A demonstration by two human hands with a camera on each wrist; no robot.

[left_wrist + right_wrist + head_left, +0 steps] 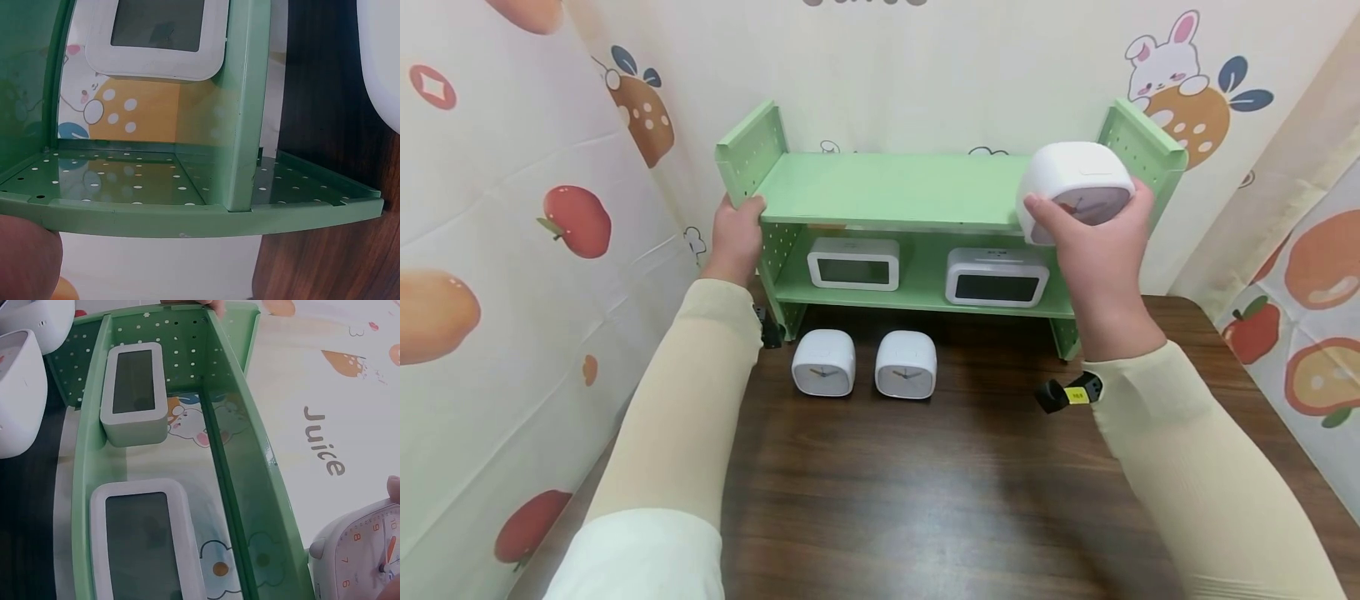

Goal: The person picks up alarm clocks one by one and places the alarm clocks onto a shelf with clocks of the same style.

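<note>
My right hand [1105, 267] holds a white alarm clock [1071, 162] with a rounded body, thumb on one side and fingers on the other. This clock is at the right end of the upper board of the green shelf [887, 183]; whether it touches the board I cannot tell. In the right wrist view, part of the clock's numbered dial [369, 556] shows at the lower right. At the shelf's left end, my left hand [735, 242] grips the side panel by the upper board. A bit of that hand shows beside the panel edge [125, 219] in the left wrist view.
Two white digital clocks, a left one [853, 264] and a right one [997, 277], stand on the lower board. Two small white alarm clocks, one on the left [823, 362] and one beside it [906, 365], stand on the brown table [880, 492]. Fruit-printed cloth [512, 167] hangs around.
</note>
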